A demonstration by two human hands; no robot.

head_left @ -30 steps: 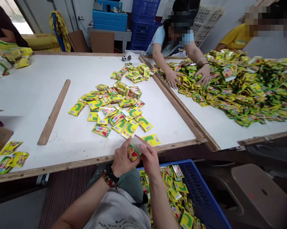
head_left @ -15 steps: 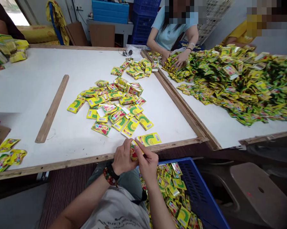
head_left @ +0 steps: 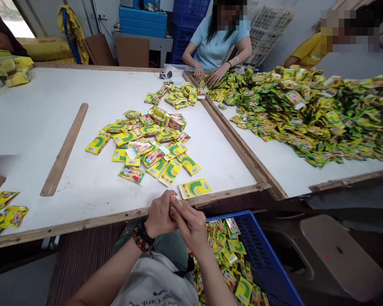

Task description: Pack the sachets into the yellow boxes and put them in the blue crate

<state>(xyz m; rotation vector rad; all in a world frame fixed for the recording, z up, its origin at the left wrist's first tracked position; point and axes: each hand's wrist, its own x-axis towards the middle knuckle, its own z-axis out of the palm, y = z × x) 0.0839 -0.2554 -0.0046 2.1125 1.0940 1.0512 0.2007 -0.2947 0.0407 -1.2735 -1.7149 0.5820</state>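
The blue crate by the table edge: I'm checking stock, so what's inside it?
The blue crate holds a loose heap of yellow-green sachets. Its floor is covered by them, and the right arm hides part of the heap.

On the front of your pale shirt (head_left: 154, 293) you can make out only the end of a printed line, roughly "ue Card.", with the rest lost in the folds. The yellow sachet (head_left: 194, 188) lying nearest you on the bench (head_left: 83, 225) carries a barcode (head_left: 205, 184) at one end, but its digits are too small to read. The red lettering on the sachet (head_left: 131, 174) just left of the pile is too blurred to give you a brand name.
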